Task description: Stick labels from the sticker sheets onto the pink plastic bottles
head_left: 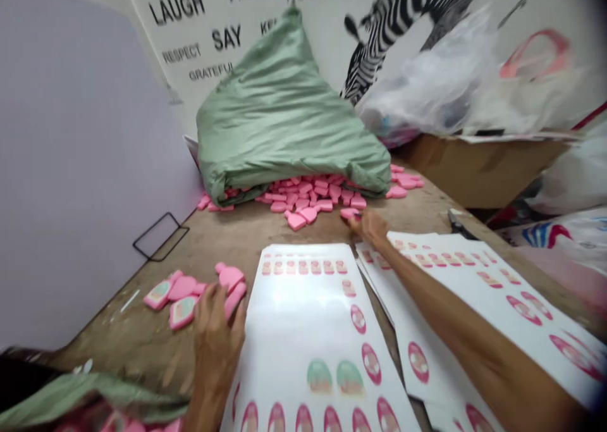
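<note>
My left hand (215, 327) rests at the left, fingers apart, touching a small group of pink bottle-shaped pieces (230, 276). Two pieces there carry a green-and-cream sticker (184, 310). Farther forward, my right hand (372, 228) has its fingers closed on a pink bottle-shaped piece (349, 213) near the front of a large pink heap (313, 195). Something small and dark shows at those fingertips; I cannot make it out. Between my arms lies a white sticker sheet (294, 318) with pink-edged ovals and two green-and-cream stickers. Many of its spots are blank.
A green sack (289, 116) stands behind the heap. More sticker sheets (446, 293) lie under my right forearm. Black-handled scissors or a similar tool (461, 226) lie at the right. A black wire frame (161, 237) leans at the left wall. Cardboard box (478, 169) and plastic bags stand right.
</note>
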Tool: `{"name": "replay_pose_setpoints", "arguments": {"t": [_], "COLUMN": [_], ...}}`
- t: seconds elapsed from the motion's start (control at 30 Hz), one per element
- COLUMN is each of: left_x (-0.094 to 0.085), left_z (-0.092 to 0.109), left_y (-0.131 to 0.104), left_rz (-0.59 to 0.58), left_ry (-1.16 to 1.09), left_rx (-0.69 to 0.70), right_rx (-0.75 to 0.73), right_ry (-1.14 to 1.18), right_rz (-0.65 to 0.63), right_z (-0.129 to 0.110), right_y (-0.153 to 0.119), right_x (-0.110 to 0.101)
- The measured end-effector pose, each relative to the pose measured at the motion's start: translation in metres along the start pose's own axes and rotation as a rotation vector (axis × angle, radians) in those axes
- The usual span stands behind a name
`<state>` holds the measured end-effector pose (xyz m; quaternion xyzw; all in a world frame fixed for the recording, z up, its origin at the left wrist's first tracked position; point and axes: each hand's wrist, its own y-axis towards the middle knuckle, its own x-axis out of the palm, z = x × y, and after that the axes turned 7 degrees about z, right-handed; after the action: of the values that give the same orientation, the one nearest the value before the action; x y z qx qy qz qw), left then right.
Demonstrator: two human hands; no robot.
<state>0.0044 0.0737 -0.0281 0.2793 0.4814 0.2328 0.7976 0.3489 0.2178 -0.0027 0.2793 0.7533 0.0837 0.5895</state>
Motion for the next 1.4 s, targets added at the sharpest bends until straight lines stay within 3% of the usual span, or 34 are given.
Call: {"name": "replay_pose_setpoints", "arguments": {"t": [0.13,0.17,0.23,0.3,0.33,0.4,0.5,0.57,0.63,0.8,0.93,1.13,1.4], "left_x": [-0.011,-0.013,-0.016,-0.02,-0.021,-0.023,-0.026,-0.029,-0.031,-0.028,-0.02,-0.018,-0.016], "left_z": [0.056,0.069,0.09,0.103,0.107,0.11,0.108,0.107,0.109,0.119,0.124,0.121,0.119], "left_y": [0.004,0.003,-0.004,-0.014,-0.02,-0.033,-0.049,-0.057,-0.063,-0.076,-0.084,-0.084,-0.085], "left_rz": [-0.14,-0.213,-0.394,-0.607,-0.701,-0.812,-0.768,-0.761,-0.805,-0.814,-0.763,-0.815,-0.828], "left_ry": [-0.192,-0.25,-0.402,-0.595,-0.691,-0.848,-1.017,-1.121,-1.179,-1.062,-1.037,-1.059,-1.063], "left_rx": [0.104,0.132,0.177,0.14,0.061,-0.217,-0.7,-0.887,-0.977,-0.936,-0.848,-0.863,-0.865], "right_rx": [-0.23,-0.316,-0.499,-0.512,-0.47,-0.343,-0.174,-0.146,-0.196,-0.399,-0.465,-0.475,-0.432], "right_ry": [0.08,0.151,0.461,0.669,0.734,0.799,0.757,0.644,0.509,0.284,0.206,0.157,0.324], "right_rz": [-0.232,-0.357,-0.742,-0.935,-0.969,-0.913,-0.656,-0.511,-0.409,-0.159,-0.064,-0.054,-0.151], "right_z": [-0.005,-0.008,-0.016,-0.023,-0.025,-0.023,-0.01,0.0,0.008,0.014,0.012,0.011,0.018], "right_y": [-0.04,-0.055,-0.09,-0.121,-0.134,-0.152,-0.17,-0.184,-0.201,-0.233,-0.237,-0.236,-0.233], "right_x": [-0.059,-0.074,-0.101,-0.116,-0.119,-0.116,-0.103,-0.096,-0.092,-0.087,-0.084,-0.083,-0.078]}}
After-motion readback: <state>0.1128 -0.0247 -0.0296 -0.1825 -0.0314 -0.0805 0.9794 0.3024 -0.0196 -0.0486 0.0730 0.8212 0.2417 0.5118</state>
